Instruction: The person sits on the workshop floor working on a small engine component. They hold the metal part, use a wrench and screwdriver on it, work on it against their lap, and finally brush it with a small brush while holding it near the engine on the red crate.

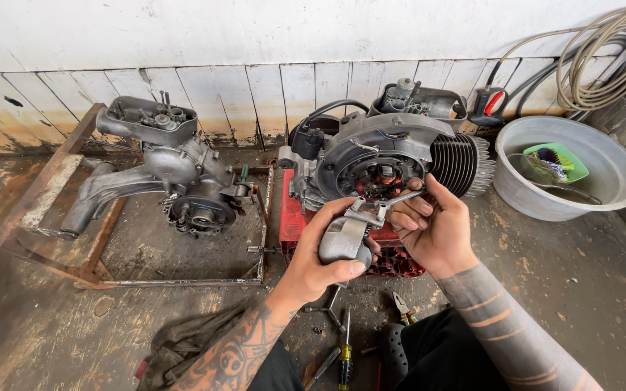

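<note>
Left hand (320, 264) is clamped around a grey cast cover (343, 240), thumb along its lower edge, holding it just in front of the engine (393, 163) that sits on a red stand (295, 217) on the floor. Right hand (436, 232) is closed on a flat metal bracket (378, 206) at the top of the cover, fingertips pinching it close to the open flywheel housing, where copper coils (380, 185) show.

Risks, as judged from this view: the cover is carried by one hand only, and a slip of that grip would drop it onto the tools (343, 347) lying on the floor below. The bracket is held by fingertips alone; any small loose part there could fall among the rags (182, 347) and be hard to find. Fingers near the housing edge could be pinched if the cover shifts.

Containers: a grey basin (603, 159) stands at right, well apart from the hands; inside it lie a green scoop-like dish (570, 163) with something dark in it and a metal utensil, details too small to tell. A second engine (175, 174) rests in a rusty frame (59, 188) at left. A coiled hose (603, 51) hangs on the wall above the basin.
</note>
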